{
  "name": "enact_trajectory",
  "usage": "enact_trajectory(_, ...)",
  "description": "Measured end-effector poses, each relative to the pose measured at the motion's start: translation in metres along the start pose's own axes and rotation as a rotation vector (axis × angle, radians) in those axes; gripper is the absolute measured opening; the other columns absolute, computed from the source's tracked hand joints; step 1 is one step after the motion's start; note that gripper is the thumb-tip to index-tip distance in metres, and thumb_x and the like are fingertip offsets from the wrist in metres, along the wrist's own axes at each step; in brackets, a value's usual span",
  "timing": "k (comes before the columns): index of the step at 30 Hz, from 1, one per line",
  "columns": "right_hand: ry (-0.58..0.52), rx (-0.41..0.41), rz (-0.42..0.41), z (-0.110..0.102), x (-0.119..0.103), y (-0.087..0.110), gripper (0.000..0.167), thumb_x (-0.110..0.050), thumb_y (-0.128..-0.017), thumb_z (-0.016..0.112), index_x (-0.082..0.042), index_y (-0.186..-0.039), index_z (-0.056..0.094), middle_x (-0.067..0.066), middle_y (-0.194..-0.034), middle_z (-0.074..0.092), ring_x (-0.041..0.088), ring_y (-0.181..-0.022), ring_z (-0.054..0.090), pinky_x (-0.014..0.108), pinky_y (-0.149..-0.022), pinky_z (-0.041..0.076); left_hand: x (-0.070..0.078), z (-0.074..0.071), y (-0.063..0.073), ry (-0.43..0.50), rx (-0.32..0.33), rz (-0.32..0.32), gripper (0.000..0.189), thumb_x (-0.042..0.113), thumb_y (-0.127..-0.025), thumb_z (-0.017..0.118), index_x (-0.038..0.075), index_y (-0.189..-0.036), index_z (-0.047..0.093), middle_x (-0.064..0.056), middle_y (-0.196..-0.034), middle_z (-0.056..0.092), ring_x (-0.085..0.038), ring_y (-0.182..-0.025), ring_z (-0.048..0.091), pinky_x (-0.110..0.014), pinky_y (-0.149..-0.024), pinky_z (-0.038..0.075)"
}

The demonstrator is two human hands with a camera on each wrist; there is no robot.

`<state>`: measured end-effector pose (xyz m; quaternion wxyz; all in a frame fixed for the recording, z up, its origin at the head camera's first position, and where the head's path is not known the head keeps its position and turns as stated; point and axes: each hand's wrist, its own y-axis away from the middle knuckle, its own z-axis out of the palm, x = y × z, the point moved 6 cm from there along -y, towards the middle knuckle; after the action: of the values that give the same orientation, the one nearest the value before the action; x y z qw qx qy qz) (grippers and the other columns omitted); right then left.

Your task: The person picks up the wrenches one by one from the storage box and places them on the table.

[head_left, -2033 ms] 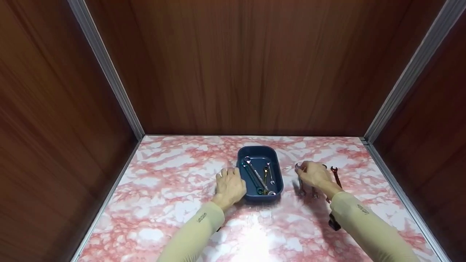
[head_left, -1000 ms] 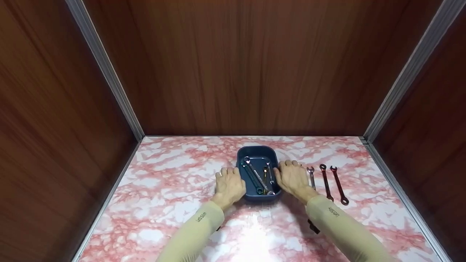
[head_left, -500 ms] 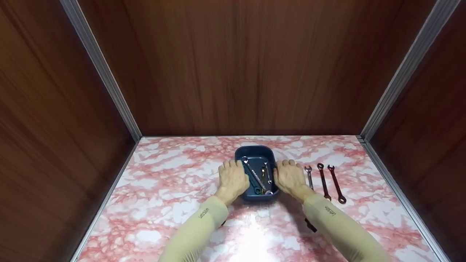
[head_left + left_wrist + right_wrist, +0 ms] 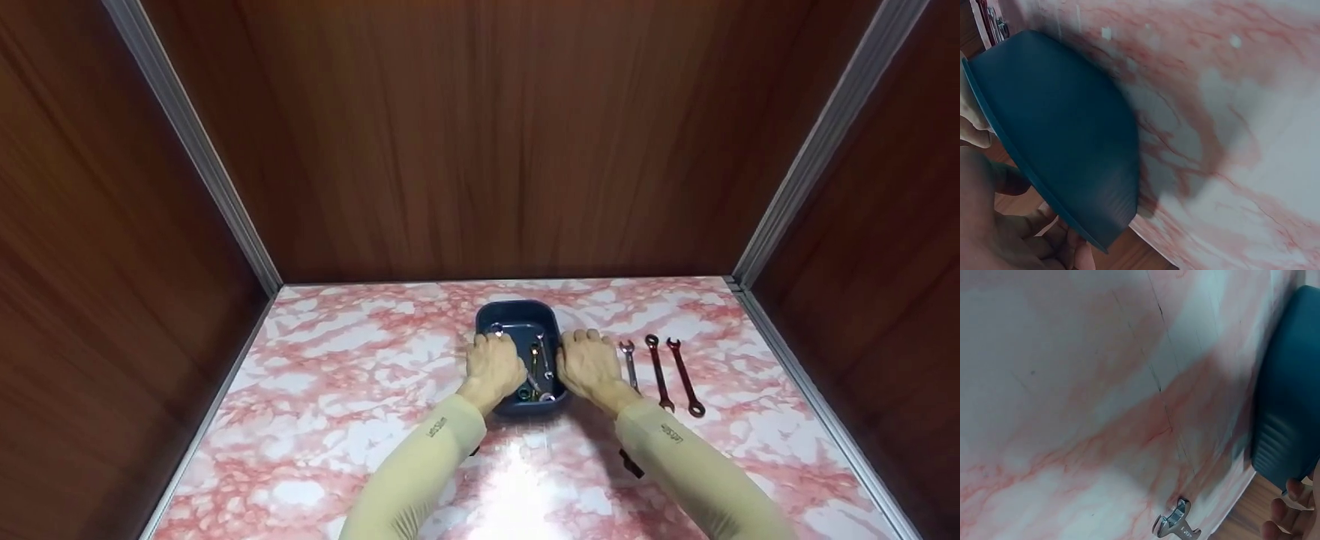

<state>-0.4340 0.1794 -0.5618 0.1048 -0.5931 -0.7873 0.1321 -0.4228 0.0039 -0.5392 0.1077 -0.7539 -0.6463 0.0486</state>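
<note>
A blue bin with several wrenches stands on the table. My left hand is over its left side, covering most of the long silver wrench and the dark green wrench. In the left wrist view its fingers are bent at the rim, with a gap to the thumb; I cannot tell whether they touch a wrench. My right hand holds the bin's right rim. Beside it in the bin lie a gold wrench and a small silver wrench.
Right of the bin a silver wrench and two dark red wrenches lie in a row on the pink marbled table. A silver wrench head shows in the right wrist view. Wood-grain panels enclose the table.
My right hand has moved left from the wrenches on the table to the bin's rim. My left hand has gone from the bin's left edge to over the wrenches inside.
</note>
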Motion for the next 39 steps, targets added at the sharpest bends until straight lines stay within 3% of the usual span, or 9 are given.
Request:
enact_trajectory(6, 0.0, 0.034, -0.014, -0.002, -0.001, 0.001, 0.029, -0.027, -0.107, 0.061, 0.001, -0.108, 0.066, 0.024, -0.105, 0.074, 0.045, -0.1, 0.07, 0.059, -0.083, 0.06, 0.005, 0.004, -0.012, 0.112, -0.055, -0.011, 0.037, 0.033, -0.099, 0.066, 0.0, -0.111, 0.079, -0.021, -0.11, 0.083, -0.039, -0.102, 0.079, -0.052, -0.087, 0.065)
enact_trajectory(12, 0.0, 0.031, -0.022, -0.001, -0.003, 0.001, 0.028, -0.026, -0.107, 0.062, 0.002, -0.107, 0.066, 0.024, -0.103, 0.073, 0.044, -0.098, 0.07, 0.059, -0.082, 0.062, 0.001, 0.009, -0.023, 0.343, -0.186, -0.109, 0.026, 0.029, -0.097, 0.072, 0.004, -0.093, 0.08, -0.022, -0.108, 0.084, -0.039, -0.098, 0.083, -0.054, -0.085, 0.067)
enact_trajectory(15, 0.0, 0.012, -0.02, -0.001, -0.004, 0.001, 0.028, -0.026, -0.108, 0.061, 0.002, -0.108, 0.066, 0.024, -0.104, 0.073, 0.043, -0.097, 0.07, 0.058, -0.082, 0.063, -0.003, 0.011, -0.026, 0.422, -0.225, -0.178, 0.028, 0.03, -0.095, 0.075, 0.002, -0.097, 0.081, -0.024, -0.114, 0.084, -0.041, -0.103, 0.083, -0.054, -0.092, 0.067)
enact_trajectory(20, -0.012, 0.006, -0.008, -0.003, -0.004, 0.0, 0.028, -0.026, -0.108, 0.059, 0.002, -0.108, 0.067, 0.024, -0.104, 0.074, 0.043, -0.099, 0.07, 0.058, -0.083, 0.063, -0.007, 0.018, -0.034, 0.474, -0.294, -0.27, 0.035, 0.028, -0.093, 0.077, -0.001, -0.111, 0.081, -0.024, -0.123, 0.082, -0.038, -0.113, 0.081, -0.051, -0.1, 0.066)
enact_trajectory(23, -0.016, 0.0, -0.002, -0.002, -0.002, -0.001, 0.028, -0.026, -0.108, 0.058, 0.001, -0.107, 0.066, 0.024, -0.103, 0.073, 0.043, -0.098, 0.07, 0.058, -0.083, 0.063, -0.014, 0.042, -0.048, 0.471, -0.307, -0.299, 0.033, 0.026, -0.089, 0.079, 0.0, -0.108, 0.081, -0.022, -0.119, 0.083, -0.038, -0.11, 0.081, -0.051, -0.097, 0.066)
enact_trajectory(26, -0.022, 0.0, -0.003, -0.002, -0.003, -0.001, 0.027, -0.025, -0.108, 0.058, 0.001, -0.106, 0.066, 0.023, -0.102, 0.073, 0.043, -0.098, 0.07, 0.058, -0.082, 0.063, -0.022, 0.073, -0.064, 0.43, -0.274, -0.318, 0.032, 0.028, -0.083, 0.082, 0.003, -0.103, 0.081, -0.02, -0.113, 0.083, -0.04, -0.104, 0.081, -0.051, -0.09, 0.067)
enact_trajectory(28, -0.021, 0.012, -0.012, -0.003, -0.004, -0.002, 0.027, -0.025, -0.107, 0.059, 0.001, -0.105, 0.066, 0.024, -0.101, 0.073, 0.043, -0.096, 0.07, 0.058, -0.081, 0.063, -0.023, 0.077, -0.068, 0.403, -0.275, -0.326, 0.033, 0.029, -0.082, 0.084, 0.003, -0.103, 0.082, -0.02, -0.113, 0.084, -0.04, -0.104, 0.081, -0.051, -0.09, 0.067)
enact_trajectory(33, -0.016, 0.026, -0.024, -0.004, -0.004, -0.001, 0.027, -0.025, -0.107, 0.062, 0.002, -0.105, 0.065, 0.024, -0.1, 0.073, 0.043, -0.095, 0.07, 0.058, -0.08, 0.063, -0.019, 0.064, -0.063, 0.426, -0.333, -0.408, 0.038, 0.024, -0.085, 0.088, 0.0, -0.113, 0.082, -0.023, -0.122, 0.083, -0.038, -0.113, 0.082, -0.05, -0.095, 0.068)
enact_trajectory(39, -0.024, -0.011, -0.01, -0.002, -0.002, -0.001, 0.027, -0.025, -0.107, 0.061, 0.002, -0.107, 0.065, 0.024, -0.104, 0.074, 0.044, -0.099, 0.07, 0.059, -0.082, 0.064, -0.017, 0.102, -0.076, 0.333, -0.253, -0.44, 0.023, 0.019, -0.091, 0.082, 0.005, -0.11, 0.085, -0.019, -0.116, 0.085, -0.034, -0.106, 0.084, -0.049, -0.085, 0.07)
